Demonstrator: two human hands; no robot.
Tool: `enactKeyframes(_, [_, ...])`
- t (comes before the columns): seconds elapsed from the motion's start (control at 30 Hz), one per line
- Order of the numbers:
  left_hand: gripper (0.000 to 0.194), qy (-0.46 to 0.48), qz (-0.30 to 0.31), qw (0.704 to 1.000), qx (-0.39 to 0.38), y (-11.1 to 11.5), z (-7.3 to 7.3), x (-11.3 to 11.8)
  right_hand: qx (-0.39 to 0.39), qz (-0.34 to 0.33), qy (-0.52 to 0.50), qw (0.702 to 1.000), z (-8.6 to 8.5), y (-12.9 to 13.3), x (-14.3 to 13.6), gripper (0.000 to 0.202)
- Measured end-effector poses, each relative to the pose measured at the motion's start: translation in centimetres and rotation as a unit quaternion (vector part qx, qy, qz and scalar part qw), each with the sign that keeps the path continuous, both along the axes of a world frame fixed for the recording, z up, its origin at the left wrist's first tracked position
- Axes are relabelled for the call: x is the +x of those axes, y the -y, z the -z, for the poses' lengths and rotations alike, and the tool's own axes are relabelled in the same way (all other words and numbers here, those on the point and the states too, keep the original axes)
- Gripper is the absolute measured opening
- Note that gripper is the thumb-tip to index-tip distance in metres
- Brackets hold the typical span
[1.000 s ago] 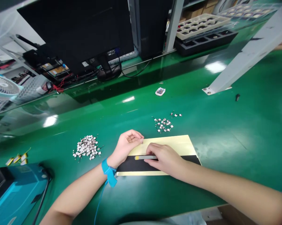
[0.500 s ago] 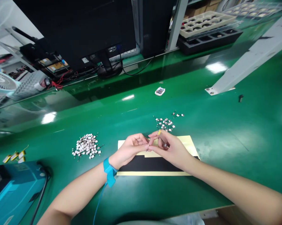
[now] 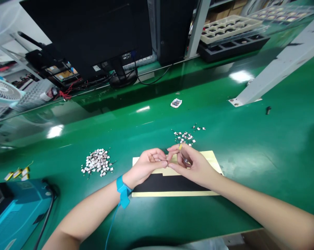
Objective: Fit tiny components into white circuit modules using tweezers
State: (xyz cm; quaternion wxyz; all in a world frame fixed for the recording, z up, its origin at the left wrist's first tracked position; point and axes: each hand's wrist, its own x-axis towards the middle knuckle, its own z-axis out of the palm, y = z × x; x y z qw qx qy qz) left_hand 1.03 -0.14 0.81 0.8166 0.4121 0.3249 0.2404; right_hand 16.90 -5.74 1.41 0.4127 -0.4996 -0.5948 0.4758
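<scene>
My left hand (image 3: 146,165), with a blue strap (image 3: 123,191) round its wrist, pinches a tiny dark part (image 3: 167,163) between thumb and fingers. Close against it on the right, my right hand (image 3: 195,165) has its thumb and fingertip by the same part. A slim greyish tool (image 3: 185,159) lies in the curled fingers of my right hand; its kind is mostly hidden. Something yellow (image 3: 180,147) shows at one of those fingers. Beneath both hands lies a pale yellow sheet (image 3: 209,158) with a black strip (image 3: 172,183) across it.
A heap of small silvery parts with leads (image 3: 97,162) lies left, a smaller scatter (image 3: 185,137) beyond my hands. Further back are a white-rimmed circuit piece (image 3: 176,103), a monitor (image 3: 94,31) and a slanted metal post (image 3: 276,62). A blue machine (image 3: 21,211) stands front left.
My fingertips have moved slightly apart, so the tiny dark part shows more clearly between them. The view has shifted a little; the heaps look the same.
</scene>
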Motion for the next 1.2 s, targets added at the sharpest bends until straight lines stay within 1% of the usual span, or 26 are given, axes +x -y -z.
enactKeyframes(0.07, [0.020,0.005,0.013,1.000,-0.002,0.0,0.2,-0.1,0.006,0.019,-0.009,1.000,0.2,0.0,-0.1,0.027])
enactKeyframes(0.2, [0.025,0.014,0.038,0.999,-0.013,0.0,0.3,-0.2,0.007,0.033,-0.001,0.999,0.2,0.0,-0.2,0.023])
enactKeyframes(0.27, [0.027,0.020,0.051,0.998,-0.020,0.0,0.3,-0.2,-0.001,0.035,0.007,0.999,0.1,-0.1,-0.1,0.022])
enactKeyframes(0.37, [0.023,0.025,0.064,0.998,-0.009,0.1,0.1,-0.1,-0.016,0.029,0.013,0.999,0.0,-0.2,0.1,0.018])
enactKeyframes(0.5, [0.024,-0.007,0.048,0.998,0.046,0.2,0.1,-0.2,-0.021,0.042,-0.024,0.999,-0.1,-0.3,0.2,0.020])
enactKeyframes(0.6, [0.022,-0.067,0.038,0.988,0.134,0.4,0.4,-0.4,-0.029,0.045,-0.065,0.996,-0.2,-0.4,0.2,0.021])
enactKeyframes(0.73, [0.013,-0.133,0.050,0.956,0.255,0.8,0.7,-0.4,-0.047,0.043,-0.097,0.993,-0.1,-0.6,0.3,0.023])
enactKeyframes(0.87, [0.016,-0.202,0.075,0.896,0.387,1.1,0.6,-0.5,-0.064,0.056,-0.101,0.991,0.1,-0.8,0.3,0.023])
enactKeyframes(0.93, [0.017,-0.216,0.082,0.872,0.432,1.0,0.5,-0.5,-0.067,0.063,-0.101,0.991,0.1,-0.8,0.3,0.022])
enactKeyframes(1.0, [0.018,-0.226,0.071,0.853,0.464,1.0,0.4,-0.5,-0.068,0.077,-0.094,0.990,0.1,-0.8,0.3,0.022])
enactKeyframes(1.13, [0.017,-0.249,0.024,0.814,0.524,0.9,0.3,-0.5,-0.077,0.125,-0.048,0.988,0.0,-0.7,0.3,0.019])
enactKeyframes(1.2, [0.016,-0.251,-0.005,0.791,0.558,0.8,0.4,-0.6,-0.095,0.111,-0.026,0.989,0.0,-0.7,0.2,0.018])
